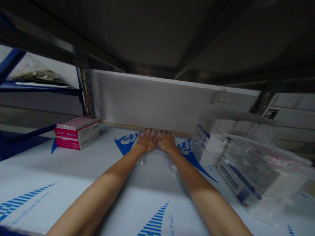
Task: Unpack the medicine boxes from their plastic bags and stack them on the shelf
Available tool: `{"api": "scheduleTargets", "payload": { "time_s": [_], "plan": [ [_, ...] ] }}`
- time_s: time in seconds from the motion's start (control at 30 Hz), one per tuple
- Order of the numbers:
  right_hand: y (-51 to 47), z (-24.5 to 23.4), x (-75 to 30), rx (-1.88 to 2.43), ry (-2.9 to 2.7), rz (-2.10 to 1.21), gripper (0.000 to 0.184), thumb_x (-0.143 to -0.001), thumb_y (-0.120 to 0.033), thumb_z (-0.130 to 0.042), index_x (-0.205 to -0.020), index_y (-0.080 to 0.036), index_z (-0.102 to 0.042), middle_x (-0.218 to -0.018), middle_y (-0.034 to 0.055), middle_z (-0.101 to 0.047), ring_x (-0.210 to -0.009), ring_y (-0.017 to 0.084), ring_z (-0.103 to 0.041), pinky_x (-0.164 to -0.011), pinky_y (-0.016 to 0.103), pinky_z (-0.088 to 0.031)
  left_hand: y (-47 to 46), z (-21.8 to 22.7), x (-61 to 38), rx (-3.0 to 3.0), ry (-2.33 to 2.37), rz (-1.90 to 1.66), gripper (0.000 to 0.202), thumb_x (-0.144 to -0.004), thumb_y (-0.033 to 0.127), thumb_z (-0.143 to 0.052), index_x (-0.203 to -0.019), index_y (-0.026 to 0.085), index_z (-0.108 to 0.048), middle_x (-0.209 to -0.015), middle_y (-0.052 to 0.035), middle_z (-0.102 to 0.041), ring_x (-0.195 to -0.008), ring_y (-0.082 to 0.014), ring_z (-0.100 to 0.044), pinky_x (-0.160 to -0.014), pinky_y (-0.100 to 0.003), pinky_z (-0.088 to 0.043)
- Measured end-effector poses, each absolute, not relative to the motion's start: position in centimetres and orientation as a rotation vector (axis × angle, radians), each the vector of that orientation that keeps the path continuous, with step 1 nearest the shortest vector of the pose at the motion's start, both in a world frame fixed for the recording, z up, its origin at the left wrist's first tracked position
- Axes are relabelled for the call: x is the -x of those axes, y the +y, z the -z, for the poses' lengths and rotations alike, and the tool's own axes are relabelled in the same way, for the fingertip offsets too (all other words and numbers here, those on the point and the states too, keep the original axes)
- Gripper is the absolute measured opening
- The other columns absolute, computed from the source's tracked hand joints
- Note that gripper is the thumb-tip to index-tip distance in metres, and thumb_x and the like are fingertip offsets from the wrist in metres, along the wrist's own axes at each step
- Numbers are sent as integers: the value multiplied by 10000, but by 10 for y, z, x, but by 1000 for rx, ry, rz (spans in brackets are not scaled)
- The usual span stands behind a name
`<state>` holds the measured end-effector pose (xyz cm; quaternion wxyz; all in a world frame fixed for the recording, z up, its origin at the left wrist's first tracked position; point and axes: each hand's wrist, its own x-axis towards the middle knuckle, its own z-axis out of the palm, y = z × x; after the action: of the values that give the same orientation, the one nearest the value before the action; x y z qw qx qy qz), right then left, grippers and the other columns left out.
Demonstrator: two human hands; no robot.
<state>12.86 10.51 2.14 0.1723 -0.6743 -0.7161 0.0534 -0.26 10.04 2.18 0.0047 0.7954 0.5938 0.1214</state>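
Deep in the shelf, near its back edge, my left hand and my right hand lie side by side, palms down. Fingers on both are spread and point toward the wall, and the thumbs nearly meet. Under and just in front of them is a pale, flat, plastic-looking thing with small crumpled bits at its sides. The hands press on it without gripping; its kind is unclear, and my hands hide part of it. It rests on the shelf board, which is covered in white film with blue print.
Pink and white boxes are stacked at the left. On the right stand clear plastic bags holding white and blue boxes. A dark upper shelf hangs low overhead. Behind is a white wall with a switch; blue posts stand left.
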Motion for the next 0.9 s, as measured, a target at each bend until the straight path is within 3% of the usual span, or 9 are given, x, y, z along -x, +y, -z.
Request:
{"api": "scheduleTargets", "payload": {
  "time_s": [0.13, 0.27, 0.47, 0.67, 0.8, 0.9],
  "plan": [
    [104, 3, -124, 1960, -2079, -152, 640, -1027, -496, -282, -1606, -228, -230, -1694, 111, -179, -1563, 319, -99, -1241, 500, -87, 108, 0, 14, -2447, 1843, -238, 591, -1026, 458, -252, -1589, 283, -291, -1682, -58, -179, -1561, -305, -96, -1232, -589, -120],
    [106, 10, -123, 1995, -2074, -138, 695, -993, -622, -259, -1600, -283, -245, -1699, 84, -170, -1565, 344, -33, -1235, 541, -20, 112, 4, 23, -2394, 1843, -152, 630, -1019, 501, -185, -1605, 274, -229, -1687, -64, -131, -1560, -315, -90, -1219, -619, -124],
    [110, 10, -124, 2055, -2086, -236, 726, -976, -661, -241, -1591, -278, -278, -1692, 88, -198, -1555, 351, -125, -1231, 536, -92, 113, 4, 24, -2381, 1828, -118, 641, -1013, 512, -152, -1608, 283, -219, -1692, -49, -124, -1562, -303, -88, -1226, -606, -100],
    [115, 8, -127, 2044, -2066, -354, 718, -959, -659, -348, -1566, -277, -346, -1690, 75, -201, -1560, 338, -111, -1241, 545, -70, 114, 5, 24, -2375, 1819, -150, 619, -1013, 525, -210, -1585, 304, -294, -1671, -67, -214, -1551, -311, -161, -1212, -639, -108],
    [120, -5, -137, 1967, -1990, -383, 714, -930, -553, -526, -1545, -214, -391, -1616, 117, -385, -1510, 306, -307, -1219, 458, -246, 110, -1, 25, -2369, 1807, -178, 598, -1011, 503, -252, -1576, 317, -313, -1670, -70, -223, -1545, -305, -195, -1212, -628, -139],
    [116, -25, -150, 1836, -1930, -308, 609, -970, -416, -510, -1530, -200, -405, -1561, 116, -472, -1452, 234, -423, -1179, 358, -325, 107, -10, 26, -2368, 1809, -240, 578, -1018, 495, -242, -1564, 331, -339, -1673, -78, -215, -1535, -320, -227, -1190, -633, -212]
  ]
}}
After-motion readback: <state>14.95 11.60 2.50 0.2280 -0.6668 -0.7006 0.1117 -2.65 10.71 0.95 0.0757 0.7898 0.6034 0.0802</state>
